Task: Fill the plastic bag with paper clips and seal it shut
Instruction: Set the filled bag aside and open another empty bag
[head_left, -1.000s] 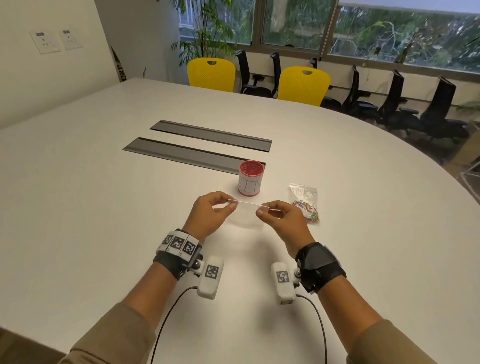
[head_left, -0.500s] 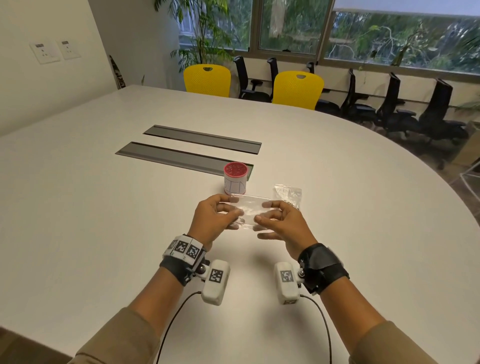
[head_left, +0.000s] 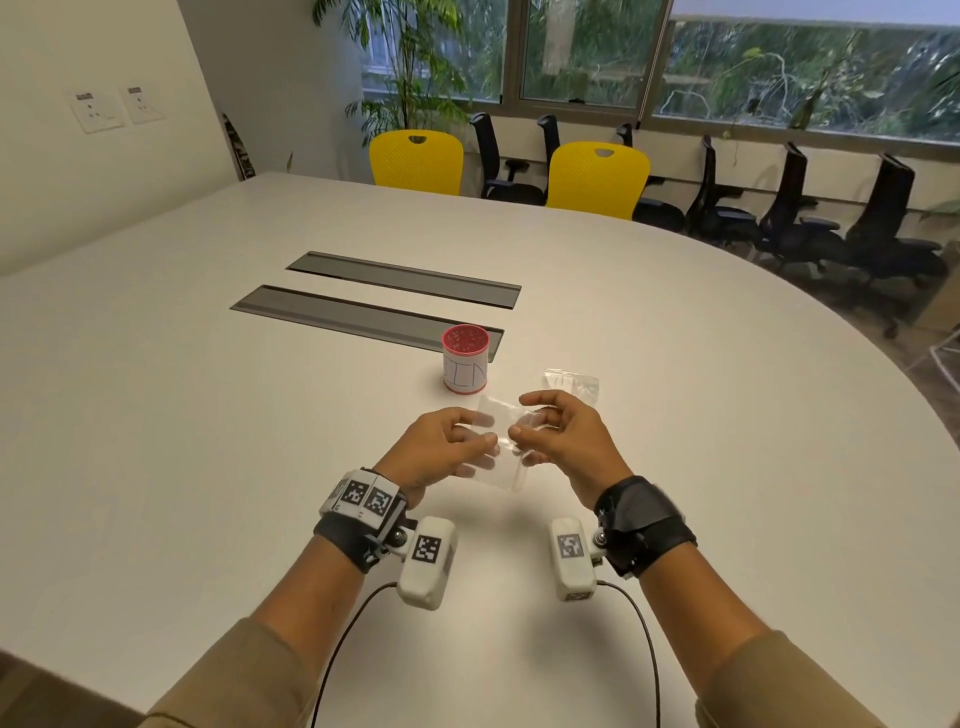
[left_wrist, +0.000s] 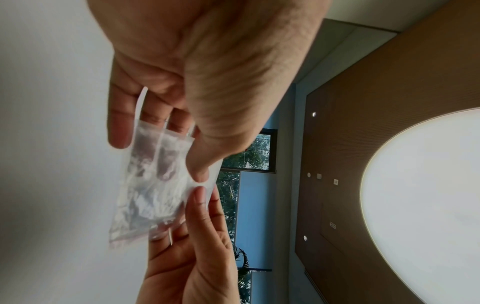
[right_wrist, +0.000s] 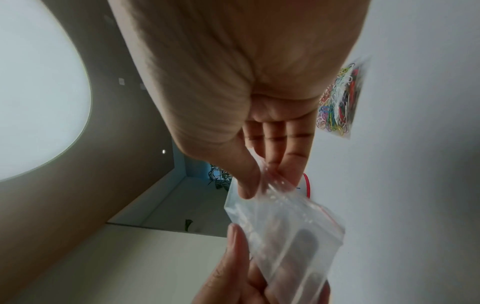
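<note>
A small clear plastic bag (head_left: 503, 457) with a red zip line is held above the table between both hands and looks empty. My left hand (head_left: 480, 441) pinches its left side, thumb on top and fingers underneath, as the left wrist view shows on the bag (left_wrist: 155, 181). My right hand (head_left: 519, 422) pinches the bag's zip edge (right_wrist: 285, 230) between thumb and fingertips. A second clear bag (head_left: 571, 383) holding several coloured paper clips (right_wrist: 337, 102) lies on the table just beyond my right hand, which hides the clips in the head view.
A white can with a red lid (head_left: 466, 365) stands just behind the hands. Two grey cable hatches (head_left: 363, 317) are set into the white table (head_left: 182, 415) farther back. Yellow and black chairs (head_left: 597, 176) line the far edge.
The hands have come closer together and a little nearer to me. The bag, stretched edge-on between them a second ago, now slants down with its face towards me.
</note>
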